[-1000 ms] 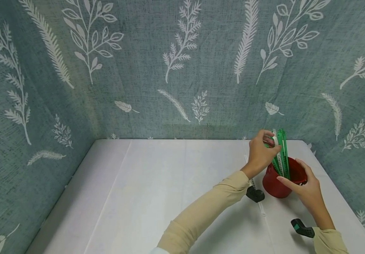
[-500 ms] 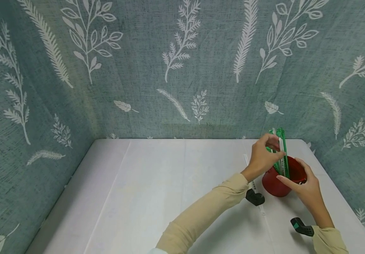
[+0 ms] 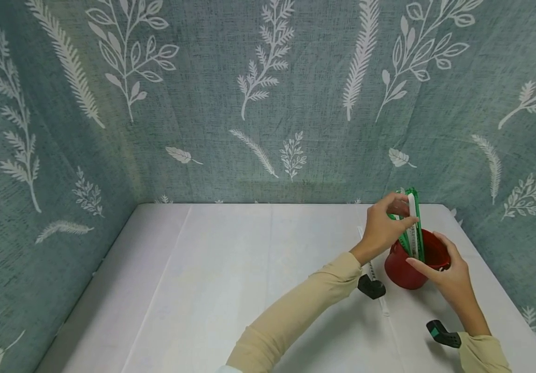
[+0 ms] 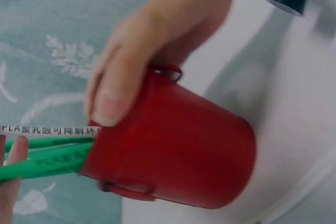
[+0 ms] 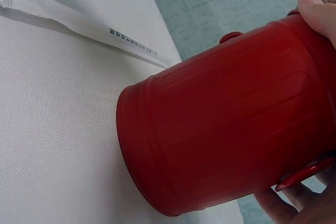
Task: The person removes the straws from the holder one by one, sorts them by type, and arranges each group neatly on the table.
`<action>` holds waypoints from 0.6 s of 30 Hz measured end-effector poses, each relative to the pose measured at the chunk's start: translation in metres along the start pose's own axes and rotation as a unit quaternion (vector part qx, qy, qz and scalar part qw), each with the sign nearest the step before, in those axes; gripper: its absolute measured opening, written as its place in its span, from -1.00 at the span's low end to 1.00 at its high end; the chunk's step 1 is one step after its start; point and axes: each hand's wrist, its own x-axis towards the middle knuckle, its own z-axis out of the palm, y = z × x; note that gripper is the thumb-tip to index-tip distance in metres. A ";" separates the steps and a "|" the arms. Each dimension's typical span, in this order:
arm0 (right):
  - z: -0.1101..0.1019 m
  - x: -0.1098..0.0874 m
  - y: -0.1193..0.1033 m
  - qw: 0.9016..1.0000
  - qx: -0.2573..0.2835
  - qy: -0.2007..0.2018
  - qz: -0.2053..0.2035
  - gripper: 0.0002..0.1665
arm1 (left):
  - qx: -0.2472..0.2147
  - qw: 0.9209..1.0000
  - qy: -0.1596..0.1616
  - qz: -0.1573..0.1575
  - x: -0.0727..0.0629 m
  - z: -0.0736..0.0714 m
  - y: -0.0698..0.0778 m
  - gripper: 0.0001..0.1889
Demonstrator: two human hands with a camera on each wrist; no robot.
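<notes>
Near the table's right back corner stands a small red metal bucket (image 3: 405,269) with side handles. My right hand (image 3: 456,277) grips it at the rim, thumb in front. Several wrapped straws lean up out of it: green-wrapped straws (image 4: 47,164) and a white-wrapped straw (image 4: 42,130) with printed lettering. My left hand (image 3: 381,225) is above the rim and pinches the white-wrapped straw, whose lower end sits in the bucket. Beneath my left wrist another white-wrapped straw (image 5: 79,22) lies on the table, partly hidden in the head view. The bucket's inside is mostly hidden.
The white-covered table (image 3: 202,290) meets a teal leaf-patterned cloth (image 3: 212,93) at the back and sides. A black camera (image 3: 371,286) hangs at my left wrist, and a black device (image 3: 443,333) at my right.
My left hand has shifted slightly right, then a little back left, and the white-wrapped straw stands more upright, nearer the green ones. My right hand and the bucket stay almost still.
</notes>
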 end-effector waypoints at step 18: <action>0.000 -0.001 -0.002 1.000 0.009 -0.001 0.014 0.00 | -0.035 0.995 0.092 0.020 0.021 -0.017 0.028 -0.69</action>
